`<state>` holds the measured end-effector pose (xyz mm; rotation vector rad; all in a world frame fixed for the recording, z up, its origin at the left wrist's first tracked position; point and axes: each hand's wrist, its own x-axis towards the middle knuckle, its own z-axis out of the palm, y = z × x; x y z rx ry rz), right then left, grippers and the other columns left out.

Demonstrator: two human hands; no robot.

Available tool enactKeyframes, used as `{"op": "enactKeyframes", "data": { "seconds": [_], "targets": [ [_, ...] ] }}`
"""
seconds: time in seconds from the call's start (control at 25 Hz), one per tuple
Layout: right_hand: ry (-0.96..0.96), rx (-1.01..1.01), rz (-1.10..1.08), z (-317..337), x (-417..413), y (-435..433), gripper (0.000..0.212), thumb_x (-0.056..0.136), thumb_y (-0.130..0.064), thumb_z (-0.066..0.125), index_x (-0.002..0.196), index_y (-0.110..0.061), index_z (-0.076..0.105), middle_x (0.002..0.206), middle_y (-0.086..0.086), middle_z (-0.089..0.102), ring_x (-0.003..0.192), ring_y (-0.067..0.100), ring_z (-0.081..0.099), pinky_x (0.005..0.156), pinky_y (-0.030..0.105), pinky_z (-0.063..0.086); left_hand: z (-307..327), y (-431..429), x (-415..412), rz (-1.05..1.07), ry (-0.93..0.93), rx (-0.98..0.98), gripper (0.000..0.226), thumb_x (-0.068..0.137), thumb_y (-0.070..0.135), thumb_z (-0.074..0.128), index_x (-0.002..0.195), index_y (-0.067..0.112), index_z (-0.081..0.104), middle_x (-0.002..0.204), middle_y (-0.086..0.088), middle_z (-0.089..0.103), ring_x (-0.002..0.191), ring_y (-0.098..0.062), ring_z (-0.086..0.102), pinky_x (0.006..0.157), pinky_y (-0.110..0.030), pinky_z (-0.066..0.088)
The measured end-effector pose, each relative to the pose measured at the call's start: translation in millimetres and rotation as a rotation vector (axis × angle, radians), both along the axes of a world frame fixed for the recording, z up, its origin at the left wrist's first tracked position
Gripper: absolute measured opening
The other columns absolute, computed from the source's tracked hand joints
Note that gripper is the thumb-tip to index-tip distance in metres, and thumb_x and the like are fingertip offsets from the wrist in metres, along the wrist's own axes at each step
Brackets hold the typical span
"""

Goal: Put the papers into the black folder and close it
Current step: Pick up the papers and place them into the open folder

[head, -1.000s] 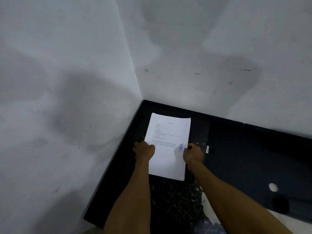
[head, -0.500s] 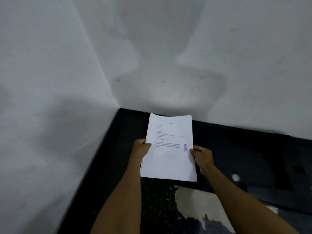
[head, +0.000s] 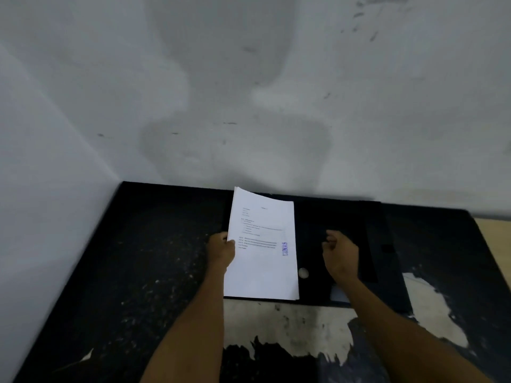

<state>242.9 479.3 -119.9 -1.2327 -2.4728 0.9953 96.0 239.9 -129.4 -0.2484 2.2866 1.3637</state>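
The left hand [head: 221, 251] grips the papers [head: 261, 244] — long axis pointing away — over the black folder [head: 345, 225]; the right hand [head: 338, 255], loosely curled and empty, hovers beside them.

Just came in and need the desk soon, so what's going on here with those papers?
A person is filing a stack of printed papers into a black folder that lies open on a worn black tabletop in a wall corner. The left hand grips the stack by its left edge, holding it over the folder's left side. The right hand is off the papers, loosely curled and empty above the folder's right side. The folder is not closed yet.
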Motion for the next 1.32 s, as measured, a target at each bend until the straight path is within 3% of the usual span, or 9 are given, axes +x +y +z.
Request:
{"op": "enactKeyframes", "data": {
  "seconds": [0.16,0.32,0.44,0.64,0.8,1.08,1.32],
  "targets": [
    [-0.187,0.216,-0.119,-3,43,60,0.055,0.085,-0.015,0.064,0.138,-0.01,0.049,0.146,0.019,0.043,0.133,0.038,0.039,0.106,0.053,0.04,-10,13,-2,-0.026,0.032,-0.017,0.029,0.09,-0.001,0.055,0.117,-0.006,0.066,0.118,-0.025,0.069,0.104,-0.039,0.066,0.087,-0.04,0.053],
    [-0.392,0.061,-0.183,-11,68,94,0.075,0.087,-0.031,0.062,0.15,-0.012,0.025,0.159,0.018,0.019,0.145,0.039,0.019,0.113,0.059,0.026,-17,30,5,-0.049,0.042,-0.022,0.03,0.09,-0.003,0.056,0.118,-0.009,0.065,0.119,-0.026,0.068,0.106,-0.04,0.065,0.09,-0.042,0.053],
    [-0.407,-0.069,-0.17,-17,72,101,0.081,0.09,-0.033,0.061,0.154,-0.012,0.015,0.16,0.019,0.018,0.142,0.044,0.023,0.111,0.062,0.028,-20,36,8,-0.049,0.037,-0.004,0.03,0.091,-0.002,0.055,0.119,-0.008,0.064,0.122,-0.025,0.066,0.108,-0.039,0.065,0.094,-0.042,0.053],
    [-0.413,-0.072,-0.148,-21,72,104,0.083,0.09,-0.032,0.061,0.154,-0.012,0.012,0.158,0.018,0.021,0.139,0.046,0.027,0.107,0.065,0.032,-18,44,4,-0.028,0.08,-0.024,0.03,0.092,-0.001,0.056,0.12,-0.004,0.064,0.122,-0.021,0.067,0.109,-0.037,0.064,0.09,-0.034,0.052],
    [-0.403,-0.062,-0.134,-21,73,103,0.083,0.091,-0.032,0.06,0.154,-0.012,0.011,0.157,0.018,0.021,0.138,0.046,0.027,0.106,0.064,0.033,-20,43,1,-0.041,0.151,-0.071,0.029,0.09,-0.002,0.056,0.117,-0.005,0.066,0.119,-0.023,0.069,0.107,-0.038,0.065,0.097,-0.043,0.053],
    [-0.425,-0.058,-0.121,-22,73,105,0.082,0.092,-0.033,0.059,0.155,-0.013,0.01,0.158,0.017,0.02,0.138,0.046,0.027,0.106,0.065,0.033,-19,45,11,-0.058,0.294,-0.166,0.025,0.091,-0.002,0.053,0.111,-0.004,0.068,0.113,-0.023,0.071,0.1,-0.033,0.067,0.081,-0.028,0.051],
    [-0.434,-0.072,-0.121,-21,73,103,0.083,0.092,-0.033,0.058,0.155,-0.014,0.008,0.159,0.017,0.017,0.139,0.046,0.026,0.105,0.065,0.031,-16,35,10,-0.108,0.419,-0.361,0.025,0.094,0.0,0.047,0.102,-0.002,0.071,0.104,-0.022,0.072,0.092,-0.036,0.068,0.079,-0.04,0.058]
  ]
}}
